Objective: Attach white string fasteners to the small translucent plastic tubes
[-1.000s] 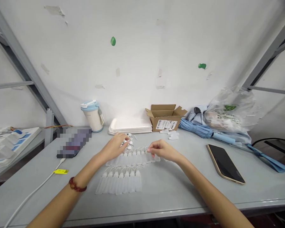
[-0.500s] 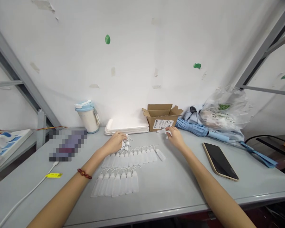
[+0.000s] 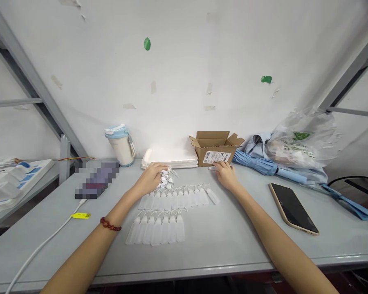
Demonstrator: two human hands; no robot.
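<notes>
My left hand (image 3: 150,179) has its fingers pinched at a small white cap (image 3: 169,168) with a loop, at the top of a pile of similar white caps (image 3: 164,179). My right hand (image 3: 226,175) is in front of the cardboard box, fingers curled down on a small translucent plastic tube (image 3: 212,168); the hand hides most of it. Between and below the hands lie two rows of flat translucent tubes with looped white caps, a back row (image 3: 174,200) and a front row (image 3: 156,230). One capped tube (image 3: 213,197) lies tilted at the back row's right end.
Behind are a stack of white envelopes (image 3: 171,158), an open cardboard box (image 3: 214,155) and a cup (image 3: 122,149). A blue umbrella (image 3: 257,163), plastic bag (image 3: 300,143) and phone (image 3: 294,208) lie right. A pixelated object (image 3: 98,181) with a white cable (image 3: 46,241) is left.
My right hand left the right end of the back row, where a tilted capped tube now lies, and moved back to the loose tubes by the box. My left hand stayed by the caps.
</notes>
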